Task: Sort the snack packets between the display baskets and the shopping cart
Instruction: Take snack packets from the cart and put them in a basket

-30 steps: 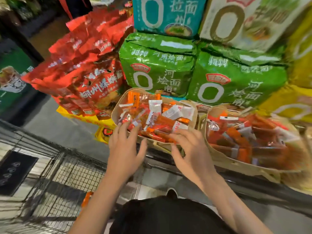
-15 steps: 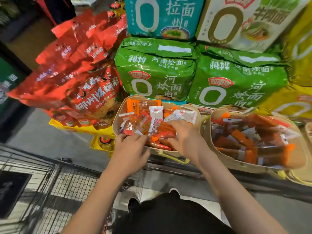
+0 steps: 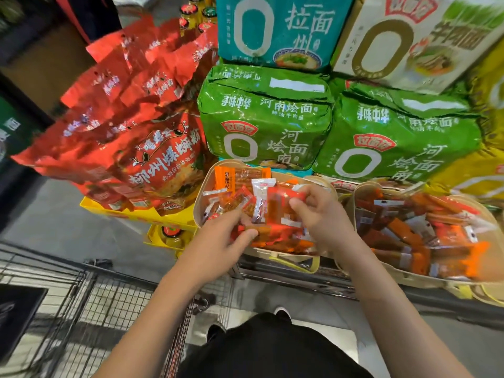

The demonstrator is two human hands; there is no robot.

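Both hands in the left basket (image 3: 203, 192), over its heap of snack packets (image 3: 275, 233). Left hand (image 3: 215, 245): fingers curled, thumb pinching a red packet (image 3: 259, 230) near the basket's front rim. Right hand (image 3: 320, 215): fingers curled round an orange packet (image 3: 281, 200) lifted above the heap. Right of that basket, touching it, a second basket (image 3: 409, 278) full of packets. Behind both, green noodle bags (image 3: 267, 118). Left of and below the basket, the wire cart (image 3: 109, 298); contents not discernible.
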